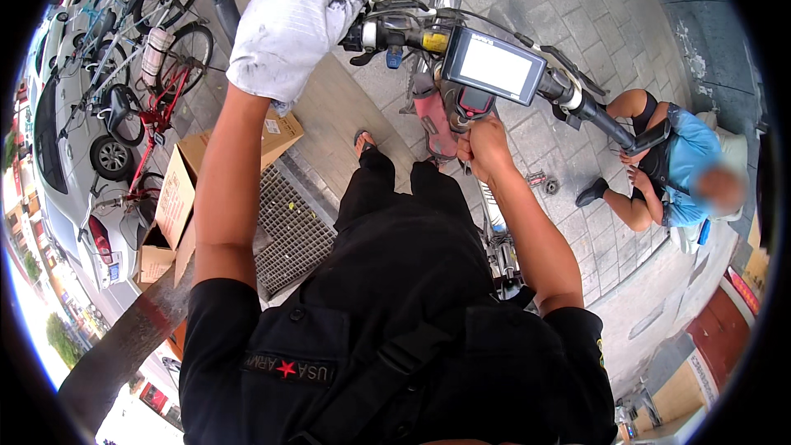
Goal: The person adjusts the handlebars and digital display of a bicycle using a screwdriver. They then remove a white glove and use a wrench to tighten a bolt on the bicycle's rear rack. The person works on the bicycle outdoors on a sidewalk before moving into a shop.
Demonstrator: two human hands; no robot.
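My left hand (288,41), in a soiled white work glove, is closed around the left end of a bicycle handlebar (573,97), beside the brake lever (362,58). A phone-like display (494,66) with a bright white screen is mounted at the bar's middle. Just below it sits a small dark device with red trim (475,102). My bare right hand (488,150) is under that device, fingers pinched together; whatever they hold is hidden. Left of these fingers, a worn reddish pouch (434,119) hangs behind the bar. The bar's right grip (610,124) is free of my hands.
A person in a blue shirt (692,156) sits low at the right, near the bar's end. Opened cardboard boxes (177,198) and a metal grate (288,227) lie left of my legs. Parked bicycles (156,99) and a silver car (78,173) stand farther left.
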